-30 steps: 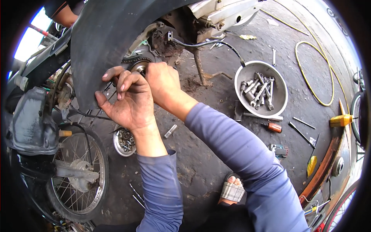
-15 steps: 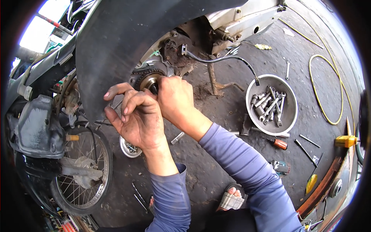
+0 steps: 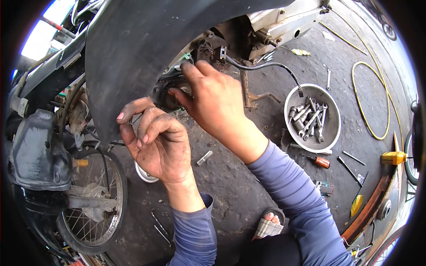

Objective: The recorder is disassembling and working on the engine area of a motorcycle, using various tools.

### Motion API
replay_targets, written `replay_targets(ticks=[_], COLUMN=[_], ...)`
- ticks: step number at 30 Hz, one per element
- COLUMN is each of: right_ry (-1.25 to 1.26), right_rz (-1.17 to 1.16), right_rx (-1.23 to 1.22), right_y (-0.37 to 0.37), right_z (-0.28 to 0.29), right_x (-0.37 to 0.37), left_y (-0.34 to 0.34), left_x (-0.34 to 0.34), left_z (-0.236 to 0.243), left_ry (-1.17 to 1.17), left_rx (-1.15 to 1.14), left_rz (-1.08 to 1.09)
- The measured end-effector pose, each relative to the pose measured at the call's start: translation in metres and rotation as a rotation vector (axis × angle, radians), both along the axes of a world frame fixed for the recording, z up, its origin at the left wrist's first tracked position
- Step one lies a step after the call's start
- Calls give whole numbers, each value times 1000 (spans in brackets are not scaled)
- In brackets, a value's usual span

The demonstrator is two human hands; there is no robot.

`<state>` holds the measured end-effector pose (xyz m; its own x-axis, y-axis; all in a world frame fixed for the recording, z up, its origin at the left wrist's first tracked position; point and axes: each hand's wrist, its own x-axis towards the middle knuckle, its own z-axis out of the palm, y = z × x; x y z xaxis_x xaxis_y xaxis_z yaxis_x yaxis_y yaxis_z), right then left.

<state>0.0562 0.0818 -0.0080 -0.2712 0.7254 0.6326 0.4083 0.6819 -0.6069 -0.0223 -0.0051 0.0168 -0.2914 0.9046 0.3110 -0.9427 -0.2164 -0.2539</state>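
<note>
My right hand [image 3: 215, 97] reaches in under the dark body panel [image 3: 128, 57] of a motorcycle. Its thumb and bent fingers are spread round a round metal engine part [image 3: 188, 89], which they mostly cover. A dark toothed rim of that part shows beside the thumb. Lower and to the left, my left hand [image 3: 162, 146] hangs palm up with loosely curled fingers. Its thumb and index tips are close together, and I see nothing between them. Just above the right fingers, a green-edged gasket [image 3: 186, 57] shows on the engine.
A metal bowl [image 3: 336, 128] holds sockets and wrenches. A black cable [image 3: 262, 67] runs from the engine side to it. Around lie a screwdriver [image 3: 319, 161], a loose socket [image 3: 204, 158], metal rods [image 3: 350, 172] and a yellow hose [image 3: 355, 88]. A spoked wheel [image 3: 122, 195] stands at left.
My right hand has gone from a pinch at the centre of the round part to a wider hold, its fingers higher up. The left index fingertip has dropped closer to the thumb.
</note>
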Motion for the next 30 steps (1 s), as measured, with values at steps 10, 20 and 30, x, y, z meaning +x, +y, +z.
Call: replay_targets(ticks=[10,20,30], right_ry=[-130,-104,-139], right_rz=[37,-2,-13], right_rx=[185,-1,211], right_y=[12,0,16], right_z=[-5,12,5], right_x=[-6,-12,29], left_y=[-5,-1,-2], left_x=[-6,-5,-2], left_z=[-5,-4,-3], left_ry=[57,31,43], left_rx=[-4,-1,4], left_rz=[-25,-29,-15])
